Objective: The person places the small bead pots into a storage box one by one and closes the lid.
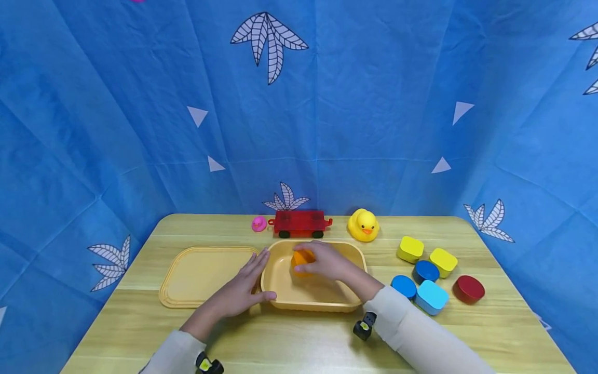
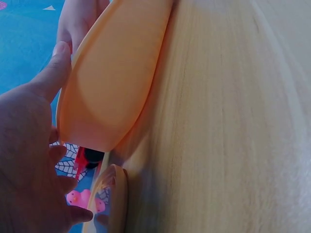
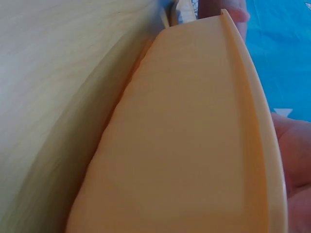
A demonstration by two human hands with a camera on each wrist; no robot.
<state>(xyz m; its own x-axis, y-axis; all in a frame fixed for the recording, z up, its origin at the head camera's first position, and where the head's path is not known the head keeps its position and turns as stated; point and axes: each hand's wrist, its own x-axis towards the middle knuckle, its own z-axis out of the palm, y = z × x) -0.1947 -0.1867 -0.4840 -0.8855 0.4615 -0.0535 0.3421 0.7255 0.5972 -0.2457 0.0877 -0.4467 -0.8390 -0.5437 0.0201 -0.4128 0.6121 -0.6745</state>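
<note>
A tan plastic box stands on the table, its open top facing up. Inside it my right hand grips a small orange block between thumb and fingers; part of the block is hidden by that hand. My left hand rests at the box's left end, fingers straight and thumb near the front corner. In the left wrist view, the left thumb lies along the rim of the box. The right wrist view shows mostly the box's outer wall, with the block out of sight.
Left of the box lies a tan lid. Behind stand a pink duck, a red toy wagon and a yellow duck. To the right are yellow blocks, blue blocks and a dark red block.
</note>
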